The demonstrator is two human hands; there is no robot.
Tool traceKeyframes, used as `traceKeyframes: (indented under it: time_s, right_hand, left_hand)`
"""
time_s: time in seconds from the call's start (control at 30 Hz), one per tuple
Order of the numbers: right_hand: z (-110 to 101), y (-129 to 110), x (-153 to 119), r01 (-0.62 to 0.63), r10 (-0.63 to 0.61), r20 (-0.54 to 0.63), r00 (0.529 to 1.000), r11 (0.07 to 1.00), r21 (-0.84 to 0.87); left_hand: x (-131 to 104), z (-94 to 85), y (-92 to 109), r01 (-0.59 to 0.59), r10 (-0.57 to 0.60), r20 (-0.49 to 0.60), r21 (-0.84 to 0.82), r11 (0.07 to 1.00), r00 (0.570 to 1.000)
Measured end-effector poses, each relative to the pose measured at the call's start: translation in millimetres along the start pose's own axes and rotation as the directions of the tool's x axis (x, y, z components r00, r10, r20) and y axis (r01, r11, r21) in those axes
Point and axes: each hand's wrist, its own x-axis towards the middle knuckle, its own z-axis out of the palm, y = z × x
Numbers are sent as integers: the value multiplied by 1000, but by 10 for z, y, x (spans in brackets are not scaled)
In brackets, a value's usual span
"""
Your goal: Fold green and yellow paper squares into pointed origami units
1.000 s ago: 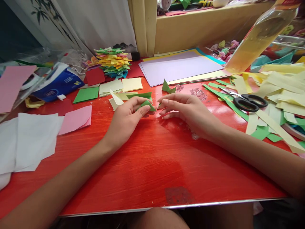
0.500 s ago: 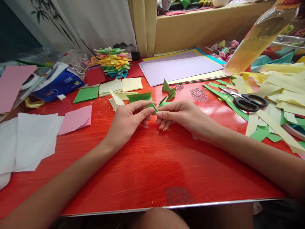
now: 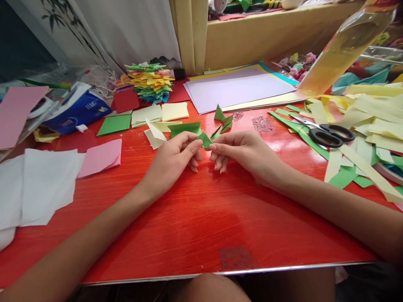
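A small folded green paper piece (image 3: 205, 140), triangular in outline, is pinched between both hands above the red table (image 3: 176, 235). My left hand (image 3: 176, 157) grips its left side between thumb and fingers. On the right side, my right hand (image 3: 241, 151) holds it between thumb and index finger, other fingers curled below. Folded green pieces (image 3: 224, 119) stand just behind the hands. An open creased green paper (image 3: 185, 128) and folded cream papers (image 3: 155, 135) lie behind my left hand.
Black-handled scissors (image 3: 330, 135) rest among paper strips (image 3: 378, 121) at right, near a tilted bottle (image 3: 340, 54). Lilac sheets (image 3: 236, 89) lie behind. To the left are a colourful folded-paper stack (image 3: 150, 83), a green square (image 3: 113, 125), pink paper (image 3: 100, 157) and white sheets (image 3: 47, 184).
The held green piece has turned slightly and shows a more upright triangular face. Both hands have moved a little, with their fingertips slightly further apart.
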Motion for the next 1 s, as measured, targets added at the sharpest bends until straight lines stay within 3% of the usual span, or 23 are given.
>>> traceKeyframes:
  time_s: [0.2, 0.3, 0.4, 0.53, 0.67, 0.73, 0.83, 0.97, 1.0]
  right_hand:
    - [20, -7, -16, -41, 46, 110, 993, 998, -50]
    - [26, 1, -37, 6, 18, 180, 984, 992, -128]
    - [33, 8, -61, 44, -2, 235, 972, 984, -172]
    - [42, 8, -71, 63, -11, 263, 965, 979, -192]
    - [48, 10, -48, 7, 31, 254, 967, 989, -147]
    - [44, 8, -33, -20, 50, 199, 979, 989, -146]
    - [22, -11, -13, -64, 78, 92, 993, 987, -147]
    - [-38, -35, 15, -149, 152, 17, 988, 979, -141]
    - [-54, -34, 21, -166, 169, 8, 986, 976, -139]
  left_hand:
    - [-19, -21, 3, -7, 7, 5, 54, 999, 1000]
    - [-34, -26, 32, -32, 32, 14, 27, 999, 999]
    - [-49, -35, 61, -41, 38, 27, 128, 991, 999]
    - [-44, -55, 62, -67, 69, 2, 258, 964, 998]
    - [-3, -62, 6, -32, 12, 139, 145, 989, 990]
    - [10, -59, -4, -61, 38, 158, 145, 988, 987]
    - [13, -96, 37, -188, 193, 12, 297, 936, 981]
    - [67, -342, 70, -248, 380, -247, 436, 865, 891]
    - [100, -436, 45, -249, 413, -256, 493, 834, 874]
